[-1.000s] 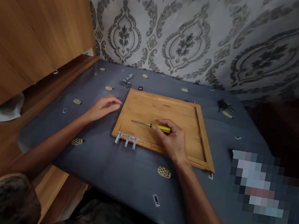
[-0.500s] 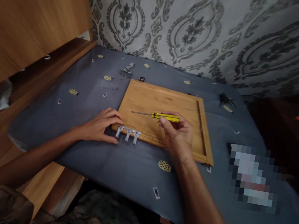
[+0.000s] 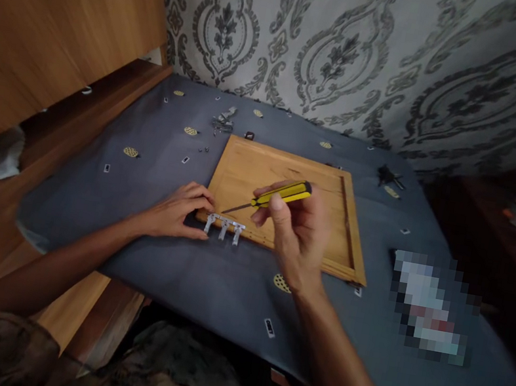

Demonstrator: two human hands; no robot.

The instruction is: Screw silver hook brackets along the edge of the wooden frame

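A yellow and black screwdriver point(image 3: 282, 195) is gripped in my right hand point(image 3: 303, 234), above the wooden frame point(image 3: 355, 237). Its shaft slants down to the left, with the tip close over a silver rail with three hooks point(image 3: 224, 228). That rail lies along the frame's front edge near the left corner, hooks hanging toward me. My left hand point(image 3: 179, 211) curves round this corner. Its fingertips rest on the frame beside the rail's left end, and the thumb lies against the leftmost hook. Whether the screwdriver tip touches the rail I cannot tell.
Behind the frame's left corner lies a small pile of metal hardware point(image 3: 224, 119), with loose screws point(image 3: 203, 149) nearer. A dark object point(image 3: 389, 176) sits at the back right. A blurred-out item point(image 3: 430, 306) lies on the right. A wooden cabinet point(image 3: 66, 6) borders the left.
The screwdriver has tipped from level to slanting, its point now lower and nearer the hook rail. My left hand stays at the frame's corner. The view has shifted slightly.
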